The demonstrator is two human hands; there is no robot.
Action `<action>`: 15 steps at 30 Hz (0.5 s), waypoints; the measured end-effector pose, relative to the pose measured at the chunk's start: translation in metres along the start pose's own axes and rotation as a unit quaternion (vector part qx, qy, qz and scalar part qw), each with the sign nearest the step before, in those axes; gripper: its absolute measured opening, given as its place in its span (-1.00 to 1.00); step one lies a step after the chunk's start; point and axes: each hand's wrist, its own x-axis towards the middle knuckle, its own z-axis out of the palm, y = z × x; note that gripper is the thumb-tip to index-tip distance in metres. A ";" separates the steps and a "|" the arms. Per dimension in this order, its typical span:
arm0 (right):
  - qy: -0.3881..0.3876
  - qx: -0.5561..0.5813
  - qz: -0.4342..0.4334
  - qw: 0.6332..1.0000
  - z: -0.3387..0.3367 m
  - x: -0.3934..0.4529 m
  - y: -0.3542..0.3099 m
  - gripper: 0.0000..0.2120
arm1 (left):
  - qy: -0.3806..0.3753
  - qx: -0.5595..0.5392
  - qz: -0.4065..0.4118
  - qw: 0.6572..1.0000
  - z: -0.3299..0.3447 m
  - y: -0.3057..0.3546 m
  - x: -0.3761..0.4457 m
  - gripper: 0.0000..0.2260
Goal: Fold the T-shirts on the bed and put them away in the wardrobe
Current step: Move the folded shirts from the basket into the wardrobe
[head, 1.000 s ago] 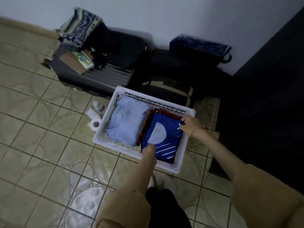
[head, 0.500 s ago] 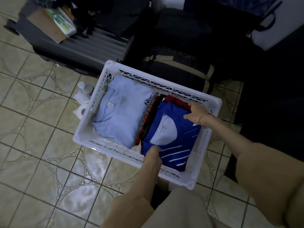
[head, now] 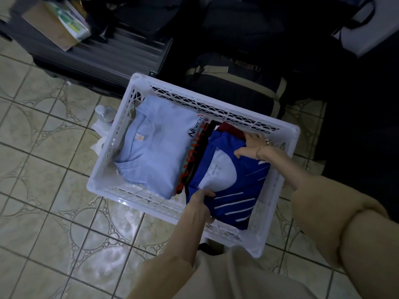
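On the tiled floor: a white plastic crate [head: 226,108] with latticed walls stands on patterned tiles [head: 54,190], seen from above.
Blue T-shirt: the folded royal-blue T-shirt [head: 233,190] with white diagonal stripes and a pale collar panel lies in the right half of the crate, on top of a stack.
Left hand: the left hand [head: 199,203] grips the near edge of the blue T-shirt, fingers curled over the fabric close to the collar panel.
Right hand: the right hand [head: 250,147] holds the far edge of the same shirt, thumb on top and fingers tucked behind it; a thin bracelet [head: 260,148] sits at the wrist.
Light blue T-shirt: a folded light blue T-shirt [head: 155,154] with a dark printed logo fills the left half of the crate.
Between the two: folded garments stand on edge, one dark with orange lettering [head: 192,160]; a dark red piece [head: 231,129] shows behind the blue shirt.
Beyond the crate: a dark ribbed suitcase [head: 97,59] lies flat with a cardboard box [head: 49,24] on it; a dark bag with tan straps [head: 237,78] is just behind the crate.
Left of the crate: a clear plastic bottle [head: 105,113] stands close to its wall.
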 end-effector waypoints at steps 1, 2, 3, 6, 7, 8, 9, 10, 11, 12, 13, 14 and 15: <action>0.000 -0.003 -0.001 1.000 0.000 0.003 -0.001 -0.10 | -0.007 -0.012 -0.010 1.000 -0.001 0.000 -0.001 -0.91; 0.002 -0.003 -0.005 1.000 0.000 0.004 -0.001 -0.10 | -0.011 -0.019 -0.016 1.000 0.000 0.000 -0.001 -0.92; 0.008 0.001 -0.012 1.000 0.001 0.006 -0.001 -0.12 | -0.010 -0.020 -0.016 1.000 0.002 0.000 0.000 -0.91; 0.041 0.000 -0.033 0.999 0.004 0.009 0.002 -0.15 | -0.015 -0.022 -0.005 1.000 0.007 0.000 0.001 -0.89; 0.049 -0.007 -0.039 0.998 0.006 0.010 0.003 -0.16 | -0.012 -0.019 -0.001 1.000 0.007 -0.001 0.002 -0.89; 0.056 -0.013 -0.043 0.997 0.007 0.009 0.003 -0.17 | -0.009 -0.014 0.003 1.000 0.008 -0.002 0.001 -0.90; 0.064 -0.012 -0.047 0.997 0.009 0.011 0.003 -0.19 | -0.005 -0.005 0.003 1.000 0.008 -0.003 0.000 -0.90; 0.068 -0.005 -0.046 0.997 0.009 0.010 0.002 -0.21 | 0.002 0.000 0.002 1.000 0.008 -0.004 -0.002 -0.90; 0.070 0.005 -0.045 0.997 0.008 0.011 0.001 -0.24 | 0.005 0.003 0.002 1.000 0.007 -0.006 -0.002 -0.89; 0.064 0.016 -0.039 0.997 0.007 0.011 0.001 -0.30 | 0.007 0.001 -0.003 1.000 0.007 -0.007 -0.002 -0.89; 0.056 0.028 -0.034 0.997 0.004 0.013 0.001 -0.39 | 0.010 0.002 -0.008 1.000 0.006 -0.007 -0.001 -0.88; 0.042 0.041 -0.025 0.998 0.001 0.012 0.001 -0.48 | 0.008 0.001 -0.013 1.000 0.005 -0.007 -0.002 -0.86; 0.029 0.063 -0.018 0.997 -0.002 0.011 0.002 -0.53 | 0.011 0.001 -0.013 1.000 0.004 -0.007 -0.001 -0.85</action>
